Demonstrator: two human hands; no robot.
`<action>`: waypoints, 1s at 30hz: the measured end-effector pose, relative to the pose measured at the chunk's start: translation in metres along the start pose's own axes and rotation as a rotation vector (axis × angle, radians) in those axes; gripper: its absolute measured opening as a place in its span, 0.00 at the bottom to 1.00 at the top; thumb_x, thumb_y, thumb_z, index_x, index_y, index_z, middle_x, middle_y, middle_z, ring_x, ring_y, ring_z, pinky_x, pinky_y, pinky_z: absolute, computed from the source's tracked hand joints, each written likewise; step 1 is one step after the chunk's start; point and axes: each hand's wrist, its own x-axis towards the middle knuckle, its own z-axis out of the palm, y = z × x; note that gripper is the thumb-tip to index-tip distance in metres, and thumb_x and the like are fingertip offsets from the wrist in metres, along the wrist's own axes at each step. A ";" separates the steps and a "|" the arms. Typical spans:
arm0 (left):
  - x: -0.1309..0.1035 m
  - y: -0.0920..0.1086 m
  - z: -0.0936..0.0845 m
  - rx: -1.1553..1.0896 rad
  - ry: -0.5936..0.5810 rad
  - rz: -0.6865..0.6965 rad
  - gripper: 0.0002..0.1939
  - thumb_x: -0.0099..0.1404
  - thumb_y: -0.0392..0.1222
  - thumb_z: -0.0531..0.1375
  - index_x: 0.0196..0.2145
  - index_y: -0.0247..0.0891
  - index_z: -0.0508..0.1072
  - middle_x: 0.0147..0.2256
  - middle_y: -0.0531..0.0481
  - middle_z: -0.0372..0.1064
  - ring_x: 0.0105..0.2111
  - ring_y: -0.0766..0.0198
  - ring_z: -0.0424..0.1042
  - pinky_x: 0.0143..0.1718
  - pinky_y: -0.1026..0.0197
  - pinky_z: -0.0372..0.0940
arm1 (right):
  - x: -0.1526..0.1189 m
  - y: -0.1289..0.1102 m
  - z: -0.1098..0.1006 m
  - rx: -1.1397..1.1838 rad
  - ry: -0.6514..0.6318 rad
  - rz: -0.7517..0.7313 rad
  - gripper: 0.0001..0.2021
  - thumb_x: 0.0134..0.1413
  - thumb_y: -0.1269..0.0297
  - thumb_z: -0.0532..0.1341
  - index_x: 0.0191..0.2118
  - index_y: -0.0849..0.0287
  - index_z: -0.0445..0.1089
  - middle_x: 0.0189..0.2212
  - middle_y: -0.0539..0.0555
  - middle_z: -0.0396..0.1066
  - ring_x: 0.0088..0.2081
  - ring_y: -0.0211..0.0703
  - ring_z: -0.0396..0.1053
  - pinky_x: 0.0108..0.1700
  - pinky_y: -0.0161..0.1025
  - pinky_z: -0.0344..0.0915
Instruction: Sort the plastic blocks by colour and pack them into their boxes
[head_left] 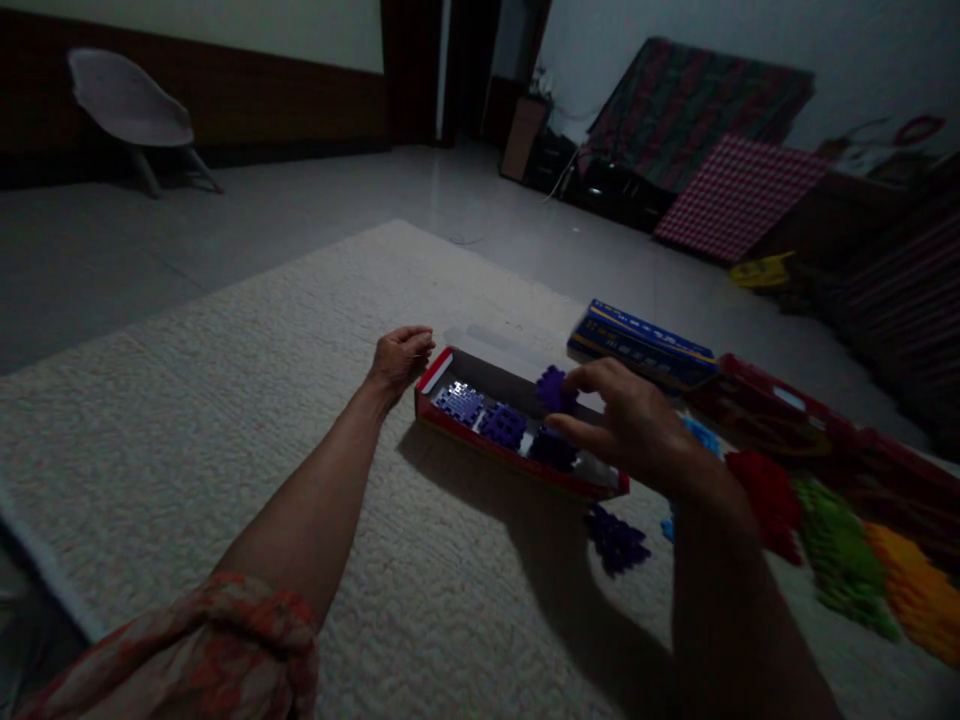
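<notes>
My right hand (626, 415) pinches a purple toothed building piece (553, 388) between thumb and fingers, above the long open red-edged box (469, 430). Inside the box lie several purple toothed pieces in a row, among them a shiny one (460, 402) at the left and another (502, 427) in the middle. My left hand (401, 363) is closed beside the box's left end; whether it touches the box or holds anything I cannot make out. On the rug in front of the box's right end rests a small pile of purple pieces (616, 540).
Blue boxes (645, 345) and dark red boxes (787, 410) line the right side of the cream rug (247, 370). Piles of red (763, 495), green (844, 555) and orange (915, 590) pieces lie at the right. A pale chair (131, 105) stands far left.
</notes>
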 end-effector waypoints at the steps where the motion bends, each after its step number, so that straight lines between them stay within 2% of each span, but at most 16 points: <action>1: 0.001 -0.001 -0.001 -0.003 -0.006 0.000 0.15 0.45 0.39 0.70 0.33 0.34 0.75 0.26 0.50 0.71 0.22 0.68 0.67 0.26 0.64 0.60 | 0.011 -0.015 0.006 -0.008 -0.047 -0.007 0.12 0.52 0.58 0.68 0.41 0.55 0.71 0.41 0.57 0.73 0.41 0.49 0.71 0.42 0.43 0.67; 4: 0.002 -0.003 -0.003 -0.013 -0.025 -0.001 0.16 0.45 0.40 0.70 0.33 0.34 0.76 0.26 0.50 0.72 0.21 0.69 0.66 0.25 0.64 0.60 | 0.035 -0.048 0.023 -0.047 -0.132 -0.004 0.13 0.54 0.58 0.68 0.43 0.57 0.70 0.42 0.58 0.72 0.41 0.48 0.70 0.42 0.41 0.65; 7: 0.004 -0.006 -0.004 -0.019 -0.029 0.000 0.16 0.45 0.40 0.70 0.33 0.34 0.76 0.26 0.50 0.72 0.22 0.69 0.66 0.25 0.65 0.60 | 0.047 -0.063 0.036 -0.050 -0.196 0.003 0.15 0.55 0.58 0.68 0.45 0.58 0.70 0.44 0.59 0.71 0.42 0.48 0.69 0.43 0.41 0.65; 12: 0.006 -0.007 -0.004 -0.017 -0.030 -0.012 0.14 0.47 0.40 0.69 0.34 0.35 0.76 0.26 0.49 0.72 0.22 0.68 0.66 0.25 0.64 0.60 | 0.056 -0.067 0.050 -0.073 -0.220 -0.003 0.14 0.56 0.57 0.67 0.44 0.57 0.70 0.44 0.59 0.71 0.42 0.48 0.69 0.42 0.42 0.66; 16: 0.005 -0.006 -0.004 -0.025 -0.027 -0.017 0.15 0.46 0.39 0.69 0.34 0.35 0.76 0.26 0.49 0.72 0.22 0.69 0.66 0.25 0.64 0.59 | 0.061 -0.065 0.060 -0.094 -0.189 -0.012 0.15 0.55 0.55 0.67 0.44 0.57 0.70 0.45 0.59 0.70 0.41 0.48 0.69 0.41 0.42 0.66; 19: 0.003 -0.005 -0.003 -0.038 -0.033 -0.016 0.14 0.46 0.38 0.69 0.33 0.35 0.76 0.26 0.49 0.72 0.22 0.69 0.65 0.25 0.64 0.59 | 0.061 -0.063 0.062 -0.038 -0.151 -0.026 0.14 0.54 0.57 0.68 0.44 0.57 0.69 0.46 0.58 0.70 0.41 0.47 0.69 0.42 0.42 0.67; 22: 0.002 -0.003 -0.002 -0.040 -0.031 -0.015 0.13 0.46 0.38 0.69 0.32 0.35 0.76 0.25 0.49 0.71 0.22 0.69 0.65 0.25 0.64 0.58 | 0.055 -0.055 0.053 0.018 -0.051 -0.019 0.11 0.55 0.62 0.67 0.42 0.57 0.69 0.45 0.58 0.70 0.41 0.46 0.70 0.43 0.42 0.67; 25: 0.001 -0.002 -0.001 -0.037 -0.023 -0.018 0.13 0.46 0.38 0.69 0.32 0.34 0.76 0.25 0.50 0.71 0.21 0.69 0.64 0.24 0.65 0.57 | 0.043 -0.040 0.032 0.041 0.084 -0.044 0.06 0.57 0.63 0.64 0.39 0.57 0.70 0.42 0.58 0.72 0.39 0.47 0.71 0.43 0.43 0.67; 27: 0.002 -0.003 -0.001 -0.036 -0.026 -0.017 0.14 0.45 0.38 0.69 0.32 0.34 0.76 0.24 0.50 0.71 0.21 0.69 0.64 0.24 0.65 0.57 | 0.030 -0.024 0.015 0.023 0.172 -0.047 0.04 0.58 0.62 0.61 0.37 0.56 0.70 0.38 0.57 0.73 0.39 0.49 0.72 0.44 0.45 0.67; 30: 0.003 -0.003 -0.001 -0.021 -0.018 -0.020 0.15 0.45 0.39 0.69 0.32 0.34 0.76 0.25 0.50 0.72 0.21 0.69 0.65 0.24 0.65 0.59 | 0.006 0.010 -0.006 -0.045 0.289 0.050 0.07 0.60 0.59 0.58 0.35 0.53 0.71 0.36 0.58 0.74 0.40 0.52 0.72 0.45 0.47 0.67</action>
